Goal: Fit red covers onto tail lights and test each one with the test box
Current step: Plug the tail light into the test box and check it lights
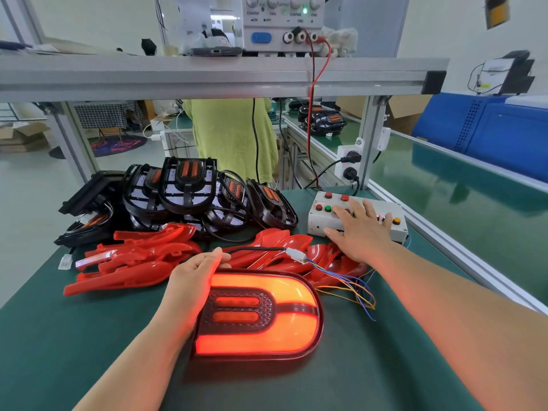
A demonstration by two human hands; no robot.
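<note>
I think this is the testing step. It goes best when one hand holds the light steady and the other pushes one button at a time, so each part can be seen to glow. The left hand [192, 280] curls round the edge of the glowing tail light [261, 315], which lies between the two arms. The right hand [361, 229] lies flat, fingers spread, on the test box [318, 222], beyond the light.

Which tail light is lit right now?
The tail light nearest the camera, held by the left hand: it has its red cover on and glows. The pile behind it is dark and uncovered.
</note>
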